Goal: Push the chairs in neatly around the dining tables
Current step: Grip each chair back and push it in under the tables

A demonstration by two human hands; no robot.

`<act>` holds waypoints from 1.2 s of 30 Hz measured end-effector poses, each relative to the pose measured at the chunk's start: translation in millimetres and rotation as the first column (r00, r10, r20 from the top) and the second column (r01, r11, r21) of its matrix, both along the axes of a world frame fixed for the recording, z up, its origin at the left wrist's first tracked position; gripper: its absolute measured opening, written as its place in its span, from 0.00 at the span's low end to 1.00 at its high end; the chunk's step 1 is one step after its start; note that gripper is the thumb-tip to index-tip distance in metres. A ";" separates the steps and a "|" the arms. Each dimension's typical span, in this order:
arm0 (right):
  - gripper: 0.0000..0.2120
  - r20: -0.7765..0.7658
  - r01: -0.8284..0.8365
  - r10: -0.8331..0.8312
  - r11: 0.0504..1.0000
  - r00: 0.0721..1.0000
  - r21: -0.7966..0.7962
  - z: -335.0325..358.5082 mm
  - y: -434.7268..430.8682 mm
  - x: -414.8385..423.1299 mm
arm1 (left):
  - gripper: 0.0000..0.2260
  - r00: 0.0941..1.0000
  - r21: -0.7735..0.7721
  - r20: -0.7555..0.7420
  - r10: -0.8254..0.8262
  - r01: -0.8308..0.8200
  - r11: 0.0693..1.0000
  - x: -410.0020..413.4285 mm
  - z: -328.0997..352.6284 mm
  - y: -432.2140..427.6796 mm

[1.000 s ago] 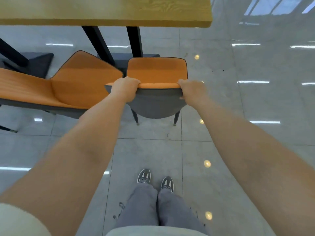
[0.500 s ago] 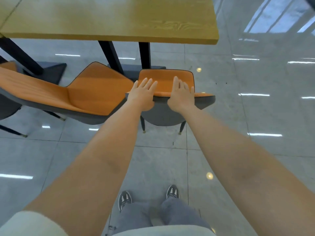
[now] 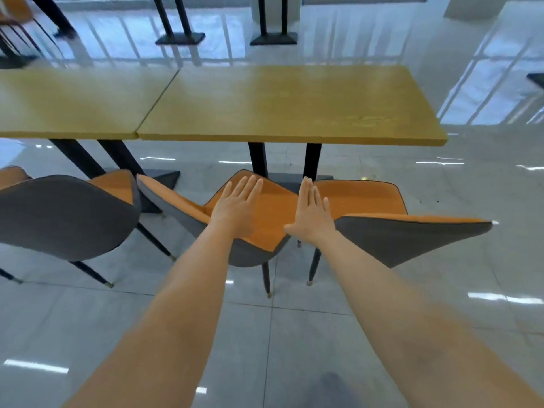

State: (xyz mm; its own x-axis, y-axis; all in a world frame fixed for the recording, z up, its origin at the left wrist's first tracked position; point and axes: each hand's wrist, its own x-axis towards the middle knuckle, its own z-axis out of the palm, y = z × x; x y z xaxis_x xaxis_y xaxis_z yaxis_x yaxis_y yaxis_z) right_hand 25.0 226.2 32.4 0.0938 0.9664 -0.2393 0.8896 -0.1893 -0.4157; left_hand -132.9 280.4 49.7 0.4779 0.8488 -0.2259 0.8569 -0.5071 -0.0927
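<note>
Three orange chairs with grey backs stand along the near side of two joined yellow wooden tables (image 3: pixel 294 113). The right chair (image 3: pixel 412 240) sits under the right table's edge, its seat toward the black table legs. The middle chair (image 3: pixel 273 219) is turned at an angle beside it. My left hand (image 3: pixel 238 210) hovers flat over the middle chair, fingers apart. My right hand (image 3: pixel 313 216) is flat and open between the middle and right chairs. Neither hand grips anything.
A third chair (image 3: pixel 64 213) stands at the left, its grey back toward me. Black table legs (image 3: pixel 257 160) and base plates lie under the tables. Glossy grey tile floor (image 3: pixel 294 334) spreads around me. More table legs (image 3: pixel 176 25) stand beyond.
My hands let go of the right chair's backrest and opened flat. The view lifted, showing the tabletops, and the right chair now sits nearer the table.
</note>
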 end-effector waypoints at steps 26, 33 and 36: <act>0.57 -0.105 -0.140 0.117 0.959 0.988 -0.246 -57.3 162.9 -243.7 | 0.31 0.970 -0.150 -0.146 -0.193 0.171 0.974 -257.8 -60.3 213.3; 0.47 0.089 0.077 -0.057 0.969 0.994 -0.237 -62.9 164.8 -274.5 | 0.16 0.954 -0.066 -0.099 -0.284 0.278 0.958 -262.6 -74.8 239.4; 0.36 0.188 0.121 -0.084 0.974 0.979 -0.194 -66.6 156.9 -274.5 | 0.11 0.928 -0.092 -0.122 -0.351 0.342 0.935 -250.6 -79.8 241.5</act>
State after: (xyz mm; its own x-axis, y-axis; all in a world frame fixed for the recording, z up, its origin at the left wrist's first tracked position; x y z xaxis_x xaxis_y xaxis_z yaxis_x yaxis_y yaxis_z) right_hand -249.5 383.1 -34.2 0.2486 0.8822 -0.4000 0.9170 -0.3473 -0.1960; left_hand -383.4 521.9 -30.1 0.7006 0.6161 -0.3600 0.6084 -0.7794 -0.1497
